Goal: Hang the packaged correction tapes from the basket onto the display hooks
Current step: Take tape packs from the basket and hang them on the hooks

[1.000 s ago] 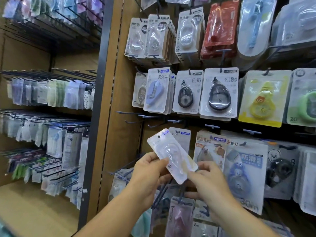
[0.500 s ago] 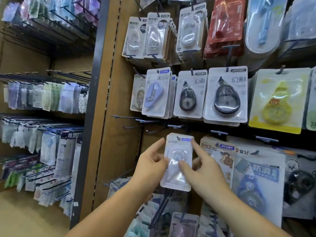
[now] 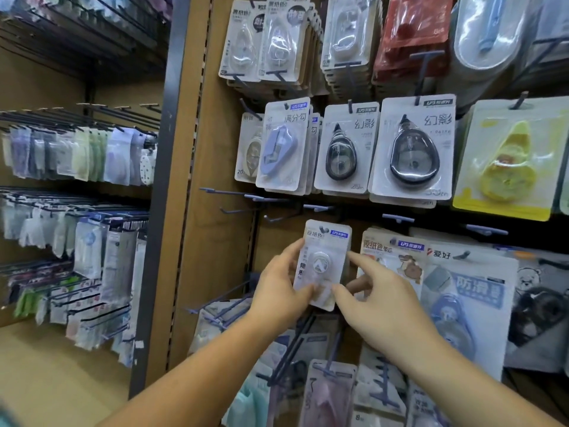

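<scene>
A white packaged correction tape (image 3: 324, 262) stands upright in front of the wooden display board, its hanging hole at the top just below a row of bare hooks (image 3: 317, 207). My left hand (image 3: 278, 286) grips its left edge, thumb on the front near the bottom. My right hand (image 3: 380, 302) pinches its right edge and lower corner between index finger and thumb. Whether the hole sits on a hook I cannot tell. The basket is out of view.
Hanging packs surround it: a brown-print pack (image 3: 392, 260) and a large blue one (image 3: 468, 303) to the right, black tapes (image 3: 411, 152) above, more packs on long hooks (image 3: 295, 343) below. Further bare hooks (image 3: 215, 191) jut out left. A second rack (image 3: 77, 155) stands far left.
The package has turned from tilted to upright and moved up and closer to the board under the bare hooks. Both hands followed it, and the view has moved nearer.
</scene>
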`<state>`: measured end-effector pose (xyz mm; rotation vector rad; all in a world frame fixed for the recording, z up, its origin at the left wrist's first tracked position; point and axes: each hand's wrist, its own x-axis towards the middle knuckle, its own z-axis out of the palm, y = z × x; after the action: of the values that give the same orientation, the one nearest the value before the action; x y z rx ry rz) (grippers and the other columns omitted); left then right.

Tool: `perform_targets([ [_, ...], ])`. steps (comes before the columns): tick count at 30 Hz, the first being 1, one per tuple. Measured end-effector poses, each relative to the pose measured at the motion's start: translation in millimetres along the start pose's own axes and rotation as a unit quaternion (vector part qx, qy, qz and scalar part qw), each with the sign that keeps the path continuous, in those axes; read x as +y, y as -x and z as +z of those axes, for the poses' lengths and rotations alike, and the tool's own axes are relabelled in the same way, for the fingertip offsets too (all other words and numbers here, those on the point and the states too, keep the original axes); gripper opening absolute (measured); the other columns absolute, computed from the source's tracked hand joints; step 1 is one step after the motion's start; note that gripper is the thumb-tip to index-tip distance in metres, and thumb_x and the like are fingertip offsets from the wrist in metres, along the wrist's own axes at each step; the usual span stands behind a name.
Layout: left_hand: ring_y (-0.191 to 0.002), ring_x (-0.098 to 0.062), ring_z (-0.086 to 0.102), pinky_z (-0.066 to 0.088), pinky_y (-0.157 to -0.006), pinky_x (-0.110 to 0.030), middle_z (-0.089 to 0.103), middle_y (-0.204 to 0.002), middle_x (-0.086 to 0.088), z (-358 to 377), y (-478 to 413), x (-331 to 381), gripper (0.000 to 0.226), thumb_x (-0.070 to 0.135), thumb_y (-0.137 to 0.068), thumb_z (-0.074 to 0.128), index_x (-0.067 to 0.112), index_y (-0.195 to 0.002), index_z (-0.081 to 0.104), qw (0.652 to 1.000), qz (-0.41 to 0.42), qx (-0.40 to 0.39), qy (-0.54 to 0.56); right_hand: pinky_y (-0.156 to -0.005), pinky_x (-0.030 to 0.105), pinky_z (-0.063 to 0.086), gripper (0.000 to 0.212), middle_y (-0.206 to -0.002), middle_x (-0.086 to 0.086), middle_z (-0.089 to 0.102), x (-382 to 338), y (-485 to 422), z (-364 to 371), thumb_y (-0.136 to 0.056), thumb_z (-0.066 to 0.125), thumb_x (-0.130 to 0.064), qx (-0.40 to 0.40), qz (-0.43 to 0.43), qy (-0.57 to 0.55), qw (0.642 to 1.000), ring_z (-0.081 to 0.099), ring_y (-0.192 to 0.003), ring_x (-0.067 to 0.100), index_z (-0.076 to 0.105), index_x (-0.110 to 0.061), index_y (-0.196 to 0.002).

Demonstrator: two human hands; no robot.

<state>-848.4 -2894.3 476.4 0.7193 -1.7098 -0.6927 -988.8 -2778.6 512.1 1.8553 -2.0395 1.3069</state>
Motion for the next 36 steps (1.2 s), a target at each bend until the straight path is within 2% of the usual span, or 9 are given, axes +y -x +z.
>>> perform_targets([
  [4,-0.111,-0.004,0.060,0.056,-0.099,-0.032,0.056,-0.121,0.013,-8,17,7,0.067,0.028,-0.086,0.082,0.043,-0.144,0.052,0.996,0.027,0.011,-0.085,-0.089,0.038,0.059,0.064,-0.106,-0.023,0.063,3,31,-11,-0.091,0.065,-0.057,-0.029,-0.016,0.026,0.999,0.063,-0.102,0.002,0.042,-0.049,-0.150],
  [9,-0.101,-0.006,0.063,0.053,-0.081,-0.013,0.060,-0.115,0.015,-37,89,36,0.058,0.018,-0.088,0.082,0.033,-0.139,0.059,0.994,0.042,-0.015,-0.100,-0.102,0.041,0.054,0.053,-0.133,-0.021,0.062,8,96,-19,-0.092,0.064,-0.056,-0.055,-0.067,0.075,0.993,0.058,-0.125,0.006,0.054,-0.044,-0.143],
  [12,-0.090,-0.010,0.069,0.059,-0.074,-0.022,0.068,-0.104,0.008,-43,151,40,0.047,0.015,-0.088,0.082,0.026,-0.131,0.066,0.995,0.040,-0.038,-0.083,-0.094,0.039,0.054,0.045,-0.126,-0.019,0.065,18,145,-12,-0.090,0.064,-0.057,-0.073,-0.082,0.112,0.988,0.061,-0.120,0.009,0.063,-0.041,-0.133],
  [17,-0.083,-0.012,0.070,0.058,-0.075,-0.020,0.070,-0.099,0.007,-27,254,-8,0.048,0.015,-0.085,0.085,0.026,-0.128,0.068,0.980,-0.075,-0.160,-0.090,-0.094,0.034,0.052,0.045,-0.123,-0.019,0.066,54,232,20,-0.088,0.062,-0.064,-0.181,-0.036,0.152,0.971,0.061,-0.120,0.010,0.064,-0.043,-0.128],
  [23,-0.096,-0.013,0.072,0.058,-0.084,-0.025,0.068,-0.115,0.005,12,379,-115,0.063,0.022,-0.085,0.082,0.026,-0.143,0.057,0.901,-0.234,-0.330,-0.157,-0.098,0.041,0.054,0.064,-0.127,-0.008,0.069,125,336,95,-0.078,0.051,-0.075,-0.375,0.063,0.178,0.908,0.064,-0.122,0.022,0.064,-0.038,-0.129],
  [28,-0.107,-0.018,0.069,0.051,-0.090,-0.022,0.067,-0.131,-0.003,36,478,-195,0.068,0.024,-0.084,0.083,0.017,-0.146,0.055,0.818,-0.335,-0.419,-0.208,-0.098,0.039,0.054,0.066,-0.131,-0.005,0.067,192,408,161,-0.077,0.061,-0.068,-0.549,0.130,0.147,0.813,0.063,-0.121,0.022,0.063,-0.032,-0.133],
  [30,-0.098,-0.017,0.065,0.047,-0.085,-0.022,0.066,-0.130,-0.005,39,509,-221,0.066,0.025,-0.086,0.082,0.016,-0.145,0.055,0.783,-0.371,-0.449,-0.217,-0.093,0.035,0.054,0.077,-0.124,-0.002,0.070,221,435,191,-0.067,0.056,-0.074,-0.576,0.164,0.124,0.791,0.066,-0.116,0.022,0.066,-0.027,-0.127],
  [34,-0.128,-0.025,0.058,0.043,-0.101,-0.026,0.056,-0.147,-0.008,33,548,-273,0.078,0.034,-0.090,0.079,0.015,-0.156,0.042,0.725,-0.436,-0.467,-0.256,-0.082,0.026,0.047,0.066,-0.119,0.004,0.069,264,484,241,-0.086,0.070,-0.058,-0.588,0.256,0.083,0.762,0.067,-0.099,0.019,0.061,-0.020,-0.139],
  [36,-0.136,-0.026,0.053,0.041,-0.107,-0.028,0.052,-0.153,-0.006,28,561,-293,0.078,0.039,-0.090,0.077,0.018,-0.156,0.042,0.705,-0.460,-0.466,-0.272,-0.088,0.026,0.047,0.063,-0.131,0.007,0.068,279,505,259,-0.089,0.071,-0.054,-0.581,0.291,0.067,0.757,0.068,-0.109,0.021,0.061,-0.018,-0.139],
])
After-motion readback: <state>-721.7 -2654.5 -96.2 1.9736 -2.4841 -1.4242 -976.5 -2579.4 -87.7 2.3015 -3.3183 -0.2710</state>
